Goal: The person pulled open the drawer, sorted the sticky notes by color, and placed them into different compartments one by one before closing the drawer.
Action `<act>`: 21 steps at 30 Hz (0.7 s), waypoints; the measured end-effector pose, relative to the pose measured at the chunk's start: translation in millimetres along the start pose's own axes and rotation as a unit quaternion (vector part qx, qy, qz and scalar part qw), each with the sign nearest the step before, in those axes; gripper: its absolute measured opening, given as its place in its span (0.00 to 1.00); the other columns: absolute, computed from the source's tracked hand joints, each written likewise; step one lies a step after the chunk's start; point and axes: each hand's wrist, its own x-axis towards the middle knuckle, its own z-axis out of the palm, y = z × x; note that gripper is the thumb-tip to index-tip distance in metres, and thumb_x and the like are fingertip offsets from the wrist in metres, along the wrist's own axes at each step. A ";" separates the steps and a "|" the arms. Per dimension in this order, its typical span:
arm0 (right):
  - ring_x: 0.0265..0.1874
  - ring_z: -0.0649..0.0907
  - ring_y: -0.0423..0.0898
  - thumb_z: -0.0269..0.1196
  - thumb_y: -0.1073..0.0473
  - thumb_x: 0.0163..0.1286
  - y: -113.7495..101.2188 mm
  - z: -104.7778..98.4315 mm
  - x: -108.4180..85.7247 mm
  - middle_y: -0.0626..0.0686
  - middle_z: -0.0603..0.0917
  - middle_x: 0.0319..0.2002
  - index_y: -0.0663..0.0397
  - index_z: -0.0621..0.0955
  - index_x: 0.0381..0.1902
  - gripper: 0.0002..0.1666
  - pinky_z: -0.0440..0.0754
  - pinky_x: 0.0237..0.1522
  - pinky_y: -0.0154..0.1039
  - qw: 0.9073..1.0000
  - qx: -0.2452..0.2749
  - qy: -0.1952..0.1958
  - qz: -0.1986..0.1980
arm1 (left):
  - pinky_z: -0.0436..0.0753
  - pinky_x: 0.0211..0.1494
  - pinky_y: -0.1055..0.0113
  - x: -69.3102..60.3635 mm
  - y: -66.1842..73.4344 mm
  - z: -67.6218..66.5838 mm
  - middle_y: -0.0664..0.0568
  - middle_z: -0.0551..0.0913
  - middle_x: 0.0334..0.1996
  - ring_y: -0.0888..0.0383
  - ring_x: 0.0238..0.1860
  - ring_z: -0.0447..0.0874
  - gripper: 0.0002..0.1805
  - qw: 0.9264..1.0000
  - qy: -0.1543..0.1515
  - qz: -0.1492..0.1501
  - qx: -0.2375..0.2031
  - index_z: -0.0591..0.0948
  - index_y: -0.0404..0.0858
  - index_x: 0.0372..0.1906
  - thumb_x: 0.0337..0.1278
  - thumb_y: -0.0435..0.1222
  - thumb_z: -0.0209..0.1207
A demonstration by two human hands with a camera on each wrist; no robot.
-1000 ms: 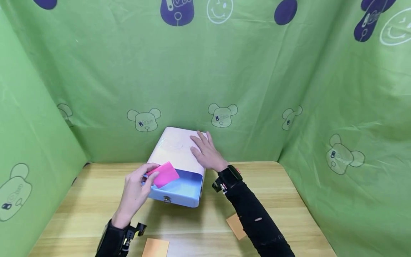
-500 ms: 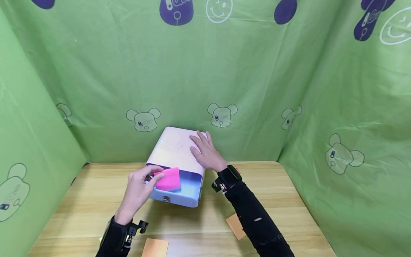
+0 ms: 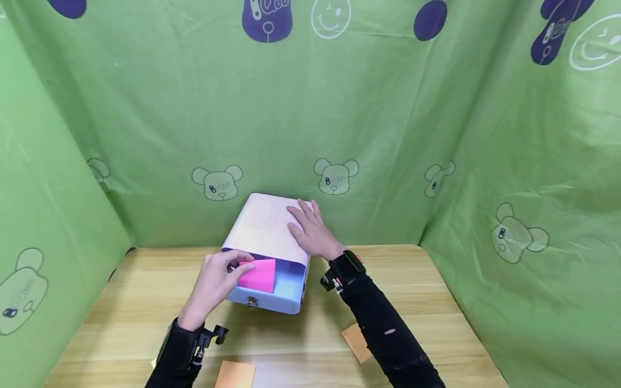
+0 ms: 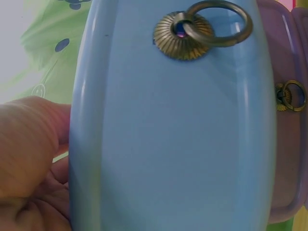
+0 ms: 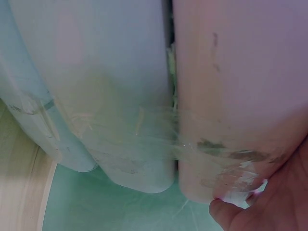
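My left hand (image 3: 213, 283) pinches a pink sticky note pad (image 3: 260, 276) between thumb and fingers, inside the pulled-out blue drawer (image 3: 288, 287). The fingertips behind the pad are partly hidden. My right hand (image 3: 316, 233) lies with spread fingers on the pale pink top of the small drawer cabinet (image 3: 262, 229). In the left wrist view the drawer's blue front (image 4: 178, 130) fills the middle, with a brass ring pull (image 4: 168, 41) on it. The right wrist view has my thumb (image 5: 224, 214) against the cabinet's pinkish side (image 5: 240, 96), where clear tape crosses the tiers.
An orange paper square (image 3: 235, 374) lies at the wooden table's (image 3: 407, 302) front edge. Another orange square (image 3: 356, 342) is partly under my right forearm. Green printed cloth (image 3: 291, 108) walls the table behind and on both sides. A lower purple drawer (image 4: 284, 159) shows below the blue one.
My left hand has moved right and lower with the pink sticky note pad, bringing it into the blue drawer. The pad has turned squarer to the drawer. My right hand has stayed put.
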 end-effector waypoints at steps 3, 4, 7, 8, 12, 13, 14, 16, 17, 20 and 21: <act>0.82 0.37 0.64 0.41 0.43 0.82 -0.2 0.5 0.0 0.60 0.46 0.83 0.48 0.60 0.79 0.34 0.34 0.82 0.62 1.000 0.004 0.002 -0.003 | 0.79 0.35 0.71 1.5 0.9 -0.3 0.53 0.92 0.32 0.63 0.30 0.83 0.04 1.000 -0.013 -0.008 0.011 0.89 0.41 0.35 0.55 0.36 0.72; 0.82 0.37 0.64 0.41 0.43 0.82 -0.1 0.8 0.0 0.61 0.46 0.83 0.49 0.60 0.79 0.34 0.33 0.82 0.62 1.000 0.005 0.004 -0.004 | 0.80 0.36 0.70 2.0 1.3 -0.3 0.53 0.92 0.32 0.62 0.30 0.83 0.04 1.000 -0.018 -0.011 0.013 0.89 0.41 0.35 0.55 0.36 0.72; 0.83 0.37 0.63 0.41 0.43 0.81 0.7 2.2 0.0 0.60 0.46 0.83 0.48 0.60 0.79 0.34 0.33 0.82 0.62 1.000 0.005 0.004 -0.001 | 0.82 0.39 0.67 3.0 2.5 0.4 0.53 0.92 0.33 0.61 0.32 0.85 0.04 0.999 -0.037 -0.021 0.015 0.89 0.42 0.36 0.57 0.36 0.71; 0.82 0.37 0.63 0.41 0.43 0.81 0.9 2.4 -0.1 0.60 0.46 0.83 0.48 0.60 0.79 0.34 0.34 0.82 0.62 1.000 0.004 0.003 0.000 | 0.82 0.39 0.67 3.4 2.9 0.7 0.53 0.92 0.33 0.61 0.32 0.85 0.03 0.999 -0.042 -0.024 0.017 0.89 0.42 0.35 0.57 0.37 0.70; 0.82 0.37 0.64 0.40 0.42 0.81 1.6 4.2 -0.2 0.60 0.46 0.83 0.47 0.60 0.80 0.34 0.38 0.81 0.65 1.000 -0.007 -0.004 0.004 | 0.81 0.40 0.66 3.7 3.8 1.8 0.54 0.92 0.33 0.62 0.33 0.84 0.04 0.997 -0.062 -0.035 0.025 0.89 0.41 0.36 0.59 0.37 0.70; 0.82 0.37 0.64 0.40 0.43 0.82 1.3 4.0 -0.3 0.60 0.46 0.83 0.47 0.60 0.80 0.34 0.39 0.81 0.66 1.000 -0.006 -0.005 0.004 | 0.81 0.40 0.67 3.8 3.9 1.9 0.55 0.92 0.32 0.62 0.33 0.83 0.04 0.997 -0.066 -0.035 0.027 0.88 0.41 0.35 0.59 0.37 0.69; 0.82 0.37 0.64 0.40 0.43 0.82 0.8 3.7 -0.5 0.60 0.46 0.83 0.47 0.60 0.80 0.34 0.39 0.81 0.66 1.000 -0.004 -0.006 0.004 | 0.80 0.40 0.67 4.2 4.2 1.9 0.55 0.91 0.31 0.62 0.32 0.83 0.04 0.997 -0.069 -0.034 0.027 0.88 0.40 0.35 0.60 0.37 0.69; 0.82 0.37 0.64 0.40 0.43 0.82 0.2 3.1 -0.1 0.60 0.46 0.83 0.47 0.60 0.80 0.34 0.38 0.81 0.66 1.000 -0.002 -0.003 0.003 | 0.80 0.39 0.68 5.2 5.0 2.1 0.56 0.91 0.30 0.63 0.31 0.82 0.04 0.996 -0.073 -0.030 0.030 0.88 0.41 0.34 0.60 0.37 0.69; 0.82 0.37 0.64 0.40 0.43 0.82 -0.2 2.6 0.1 0.61 0.46 0.83 0.48 0.60 0.79 0.34 0.38 0.81 0.65 1.000 0.000 -0.001 0.002 | 0.80 0.39 0.68 5.8 5.4 2.2 0.57 0.90 0.29 0.64 0.31 0.82 0.03 0.996 -0.074 -0.029 0.032 0.88 0.41 0.33 0.60 0.37 0.69; 0.82 0.37 0.64 0.40 0.43 0.82 -0.7 1.5 0.6 0.60 0.46 0.83 0.47 0.60 0.80 0.34 0.36 0.81 0.64 1.000 0.000 0.002 0.004 | 0.78 0.37 0.69 7.8 6.1 2.2 0.58 0.90 0.28 0.65 0.30 0.80 0.02 0.996 -0.079 -0.019 0.039 0.88 0.43 0.32 0.60 0.35 0.69; 0.82 0.37 0.64 0.40 0.43 0.82 -0.6 1.5 0.6 0.60 0.46 0.83 0.46 0.60 0.80 0.34 0.35 0.81 0.63 1.000 -0.001 0.001 0.006 | 0.78 0.37 0.70 8.1 6.1 2.2 0.58 0.89 0.28 0.65 0.29 0.80 0.02 0.996 -0.081 -0.018 0.042 0.88 0.43 0.32 0.60 0.35 0.68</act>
